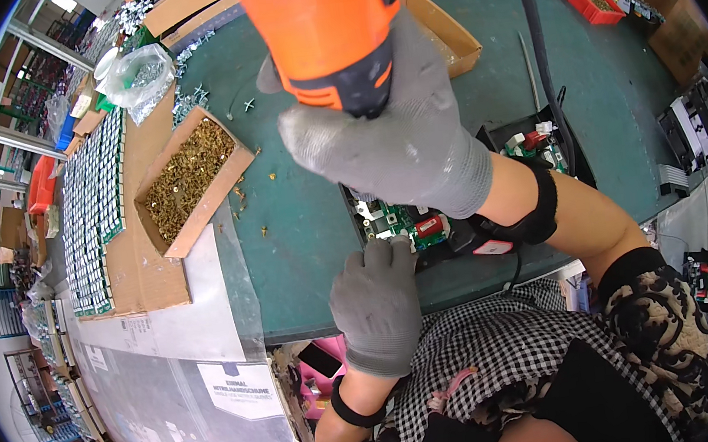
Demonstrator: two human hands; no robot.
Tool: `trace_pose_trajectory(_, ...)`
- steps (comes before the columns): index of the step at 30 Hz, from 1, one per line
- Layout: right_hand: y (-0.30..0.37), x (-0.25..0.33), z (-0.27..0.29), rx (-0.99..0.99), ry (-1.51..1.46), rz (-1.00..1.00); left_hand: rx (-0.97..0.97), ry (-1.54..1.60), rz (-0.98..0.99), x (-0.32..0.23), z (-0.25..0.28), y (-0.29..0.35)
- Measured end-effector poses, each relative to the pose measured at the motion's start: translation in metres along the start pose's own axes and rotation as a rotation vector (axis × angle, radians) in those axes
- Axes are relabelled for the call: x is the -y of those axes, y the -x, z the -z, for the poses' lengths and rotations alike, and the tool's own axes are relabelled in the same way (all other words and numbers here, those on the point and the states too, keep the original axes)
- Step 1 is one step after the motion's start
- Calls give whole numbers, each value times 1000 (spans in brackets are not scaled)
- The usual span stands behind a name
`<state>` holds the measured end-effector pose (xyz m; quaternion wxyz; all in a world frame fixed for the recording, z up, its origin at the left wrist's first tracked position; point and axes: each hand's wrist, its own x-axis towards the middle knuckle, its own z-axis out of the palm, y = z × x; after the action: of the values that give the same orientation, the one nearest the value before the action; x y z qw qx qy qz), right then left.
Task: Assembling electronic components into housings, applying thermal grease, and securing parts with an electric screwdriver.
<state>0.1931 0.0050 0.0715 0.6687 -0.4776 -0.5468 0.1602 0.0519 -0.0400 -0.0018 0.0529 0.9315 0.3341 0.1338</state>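
My right hand (pixel 414 135), in a grey glove, is wrapped round an orange and black power screwdriver (pixel 319 33) raised over the table. The tool's tip is hidden. Below it, a green circuit board (pixel 397 216) with a red part sits in a black housing (pixel 436 253), partly covered by my right hand and wrist. My left hand (pixel 377 306), also gloved in grey, is at the housing's near left edge. Its fingers are curled together with the tips at the board; what they hold, if anything, is hidden.
On the green table (pixel 309 287), a cardboard box of brass-coloured screws (pixel 192 183) stands left, with loose screws beside it. Rows of small boards (pixel 96 215) lie farther left. Another cardboard box (pixel 446 31) and a red bin (pixel 591 2) stand farther back. A black cable (pixel 536 43) hangs at right.
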Motion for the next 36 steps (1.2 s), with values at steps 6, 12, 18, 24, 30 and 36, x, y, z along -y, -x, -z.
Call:
trace_pose_trajectory(6, 2, 0, -7, -14, -170, -48, 14, 35, 11, 0, -1, 1)
trace_pose_trajectory(12, 3, 15, 14, -3, -114, 102, -9, 1529, 607, 46, 11, 13)
trace_pose_trajectory(18, 6, 37, 101, 264, -199, 520, -93, 1869, 514, 24, 19, 7)
trace_pose_trajectory(24, 27, 94, 134, 207, -351, 413, 219, 1959, 241, -23, 4, -16)
trace_pose_trajectory(30, 41, 89, 169, 227, -376, 423, 497, 2109, 227, -46, -11, -29)
trace_pose_trajectory(36, 60, 114, 198, 168, -297, 62, 589, 2126, 277, -69, -11, -37)
